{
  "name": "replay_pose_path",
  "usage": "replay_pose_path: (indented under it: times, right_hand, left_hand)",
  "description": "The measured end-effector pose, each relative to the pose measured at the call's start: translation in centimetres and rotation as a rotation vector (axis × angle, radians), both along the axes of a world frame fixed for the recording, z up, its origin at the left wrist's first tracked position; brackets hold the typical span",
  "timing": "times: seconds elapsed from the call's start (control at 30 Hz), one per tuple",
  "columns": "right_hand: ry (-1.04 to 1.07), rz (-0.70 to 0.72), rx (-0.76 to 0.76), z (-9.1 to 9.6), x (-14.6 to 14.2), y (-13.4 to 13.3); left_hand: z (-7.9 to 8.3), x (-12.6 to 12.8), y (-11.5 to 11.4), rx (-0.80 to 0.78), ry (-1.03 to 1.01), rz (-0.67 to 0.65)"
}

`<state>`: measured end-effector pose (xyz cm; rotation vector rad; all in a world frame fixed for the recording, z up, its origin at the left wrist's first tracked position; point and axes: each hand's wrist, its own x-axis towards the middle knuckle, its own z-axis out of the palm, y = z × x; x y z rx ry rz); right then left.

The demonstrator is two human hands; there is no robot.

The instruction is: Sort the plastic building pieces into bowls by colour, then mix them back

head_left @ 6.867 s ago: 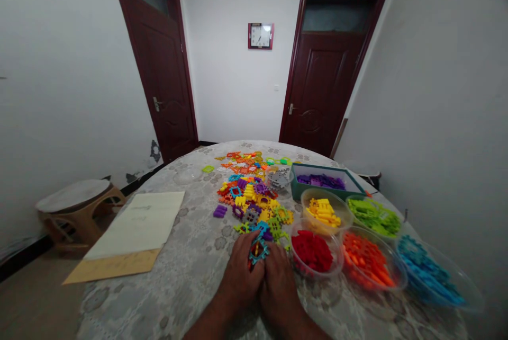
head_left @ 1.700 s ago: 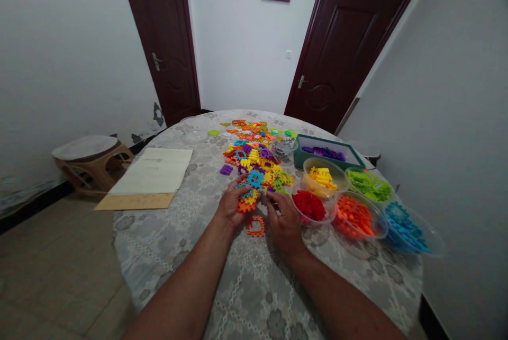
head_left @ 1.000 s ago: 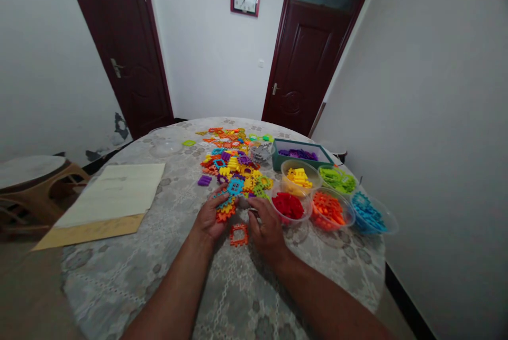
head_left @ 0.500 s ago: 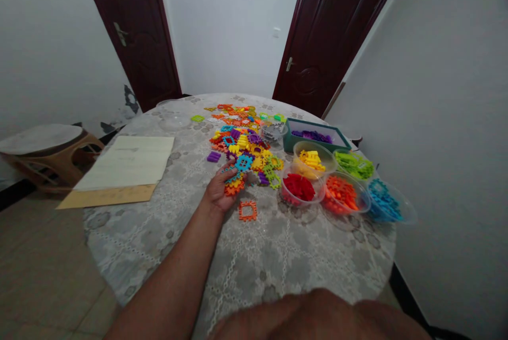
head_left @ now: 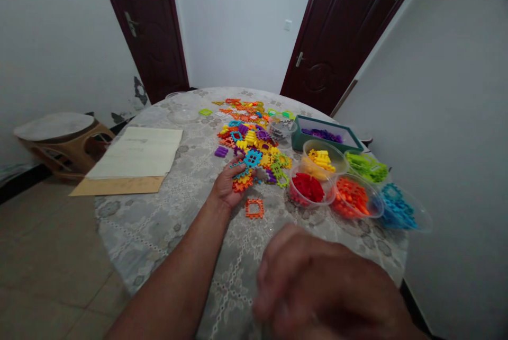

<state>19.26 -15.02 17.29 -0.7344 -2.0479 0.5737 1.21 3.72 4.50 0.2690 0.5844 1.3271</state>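
My left hand [head_left: 227, 185] is closed on a bunch of flat notched plastic building pieces above the table, beside the pile. A blue windowed piece [head_left: 253, 158] sticks out at its top, with yellow and an orange piece [head_left: 242, 184] below. My right hand [head_left: 317, 276] is large and blurred close to the camera, low over the near side of the table. Its fingers look curled, but the blur hides whether anything is in them. Between the hands, an orange square frame piece [head_left: 254, 208] lies on the tablecloth.
A mixed pile of building pieces [head_left: 250, 139] spreads behind my left hand. Right of it stand bowls of red pieces [head_left: 308, 187], orange pieces [head_left: 351, 196], yellow, green and blue pieces [head_left: 398, 206], and a green box [head_left: 353, 145] with purple ones. Paper sheets [head_left: 135, 152] lie left.
My right hand has risen and moved forward over the table from the bottom edge. My left hand still holds its pieces. The view has shifted slightly.
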Motion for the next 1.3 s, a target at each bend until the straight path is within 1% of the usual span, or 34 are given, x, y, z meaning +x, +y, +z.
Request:
replay_pose_path:
  times: [0.03, 0.07, 0.13, 0.17, 0.23, 0.3, 0.37, 0.43, 0.5, 0.57, 0.67, 0.73, 0.83, 0.93, 1.0, 1.07, 1.13, 1.2, 1.3]
  right_hand:
    - [-0.048, -0.1, 0.048, 0.2, -0.4, 1.7]
    - [-0.111, -0.204, 0.091, 0.0, -0.5, 3.3]
    - [-0.281, -0.372, 0.155, -1.2, -0.3, 6.3]
    - [-0.37, -0.406, 0.154, -2.0, 0.0, 7.6]
    - [-0.53, -0.406, 0.111, -3.8, 0.5, 9.9]
    - [-0.643, -0.386, 0.064, -5.4, 0.6, 11.4]
    - [-0.698, -0.35, 0.029, -6.5, 0.5, 12.2]
    - [-0.69, -0.316, 0.006, -6.9, 0.3, 12.5]
    - [-0.649, -0.299, -0.013, -6.5, 0.5, 12.7]
    - [-0.624, -0.316, -0.042, -5.5, 1.2, 13.1]
    - [-0.641, -0.352, -0.097, -3.4, 3.2, 15.2]
    - [-0.635, -0.397, -0.113, -2.2, 4.5, 18.0]
    - [-0.546, -0.554, -0.099, -1.1, 5.6, 23.4]
    - [-0.479, -0.668, -0.077, -0.8, 5.8, 28.1]
    - [-0.462, -0.701, -0.071, -1.0, 5.7, 29.8]
    - [-0.448, -0.719, -0.067, -1.3, 5.6, 30.0]
    - [-0.442, -0.707, -0.061, -1.7, 5.5, 28.9]
    - [-0.443, -0.667, -0.057, -2.2, 5.3, 26.9]
    - [-0.398, -0.536, -0.072, -2.9, 4.6, 23.2]
  left_hand:
    - [0.0, 0.0, 0.0, 0.005, -0.002, -0.006]
    - [0.1, 0.0, -0.1, 0.011, -0.003, -0.012]
    - [0.2, 0.1, -0.1, 0.018, -0.01, -0.008]
    - [0.3, 0.1, -0.2, 0.018, -0.013, -0.003]
    - [0.5, 0.1, -0.3, 0.015, -0.017, -0.001]
    - [0.7, 0.2, -0.4, 0.021, -0.019, -0.014]
    - [0.8, 0.2, -0.5, 0.025, -0.014, -0.023]
    - [0.7, 0.1, -0.5, 0.02, -0.003, -0.021]
    - [0.6, 0.0, -0.5, 0.017, 0.005, -0.014]
    - [0.6, 0.0, -0.4, 0.017, 0.012, -0.01]
    - [0.5, 0.0, -0.4, 0.007, 0.038, -0.005]
    - [0.4, 0.1, -0.4, 0.004, 0.05, -0.004]
    - [0.4, 0.3, -0.5, 0.026, 0.054, -0.013]
    - [0.2, 0.2, -0.4, 0.046, 0.066, -0.021]
    - [0.1, 0.2, -0.4, 0.043, 0.07, -0.022]
    - [0.0, 0.1, -0.4, 0.03, 0.069, -0.019]
    - [0.1, 0.2, -0.5, 0.021, 0.065, -0.025]
    - [0.3, 0.2, -0.6, 0.029, 0.063, -0.04]
    - [0.5, 0.4, -0.9, 0.059, 0.065, -0.067]
